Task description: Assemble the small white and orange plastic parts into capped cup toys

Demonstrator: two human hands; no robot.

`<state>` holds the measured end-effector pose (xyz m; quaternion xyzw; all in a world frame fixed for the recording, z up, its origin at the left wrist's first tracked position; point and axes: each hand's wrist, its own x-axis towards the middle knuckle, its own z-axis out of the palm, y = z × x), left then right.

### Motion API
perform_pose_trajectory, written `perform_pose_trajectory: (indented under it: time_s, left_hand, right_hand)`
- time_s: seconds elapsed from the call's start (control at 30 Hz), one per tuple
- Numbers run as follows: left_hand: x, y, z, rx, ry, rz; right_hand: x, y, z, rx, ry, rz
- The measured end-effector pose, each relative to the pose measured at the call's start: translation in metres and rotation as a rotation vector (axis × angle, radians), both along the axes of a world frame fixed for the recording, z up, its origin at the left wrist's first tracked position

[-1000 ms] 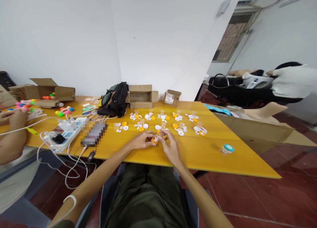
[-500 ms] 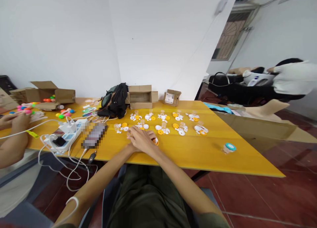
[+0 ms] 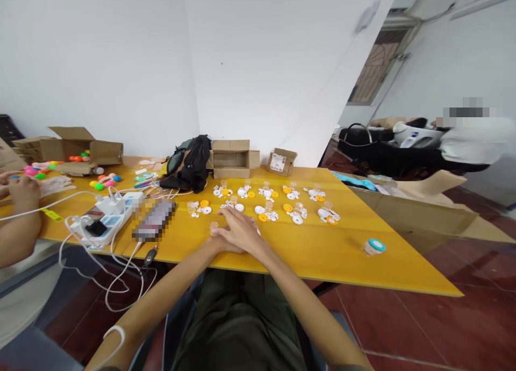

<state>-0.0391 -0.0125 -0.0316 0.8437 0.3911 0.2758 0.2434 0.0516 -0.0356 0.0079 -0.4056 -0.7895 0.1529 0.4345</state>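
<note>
My right hand [image 3: 243, 230] lies palm-down over the near pile, its thumb apart from the stretched fingers and nothing visible between them. Beneath and beside it rests my left hand [image 3: 223, 245], whose fingers are hidden by the right. Just left of the thumb stands a small clear cup [image 3: 214, 228] on the yellow table [image 3: 314, 258]. A sliver of a white piece [image 3: 258, 232] shows at the right hand's far edge. Beyond the hands are two rows of small sets, each with a clear cup [image 3: 191, 206], white discs [image 3: 207, 211], an orange ring lid [image 3: 205, 203] and small white parts.
A clear jar with a teal lid [image 3: 377, 245] stands to the right. At left are a phone [image 3: 155, 220], a power strip [image 3: 116, 220] with cables, and another person's hand [image 3: 24, 188]. Behind are a black bag [image 3: 189, 166] and open cardboard boxes [image 3: 231, 172].
My right hand has drawn away from the small cup, which now stands uncovered, and shifted slightly right. The orange ring seen beside it is now covered. The view has shifted slightly.
</note>
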Motion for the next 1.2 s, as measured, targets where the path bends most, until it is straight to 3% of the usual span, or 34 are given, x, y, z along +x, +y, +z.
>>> perform_pose_trajectory:
  time_s: [0.13, 0.2, 0.27, 0.37, 0.5, 0.67, 0.87, 1.2]
  left_hand:
    - [0.004, -0.010, 0.024, 0.109, 0.024, -0.205]
    - [0.007, -0.013, 0.035, 0.128, -0.017, -0.213]
    - [0.008, -0.014, 0.040, 0.122, -0.069, -0.224]
    - [0.007, -0.014, 0.041, 0.104, -0.131, -0.220]
    - [0.005, -0.013, 0.037, 0.091, -0.180, -0.201]
    - [0.006, -0.014, 0.037, 0.099, -0.187, -0.178]
    - [0.006, -0.017, 0.038, 0.122, -0.122, -0.143]
    - [0.007, -0.007, 0.030, -0.243, -0.298, -0.219]
  right_hand:
    - [0.070, -0.019, 0.002, -0.015, 0.223, -0.117]
    - [0.093, -0.024, -0.006, -0.157, 0.373, -0.141]
    - [0.104, -0.026, -0.014, -0.361, 0.487, -0.036]
    - [0.104, -0.024, -0.020, -0.573, 0.630, 0.118]
    - [0.099, -0.022, -0.017, -0.655, 0.731, 0.190]
    - [0.102, -0.022, -0.017, -0.643, 0.784, 0.129]
    - [0.100, -0.023, -0.017, -0.612, 0.695, 0.109]
    - [0.098, -0.024, -0.019, -0.510, 0.650, 0.012]
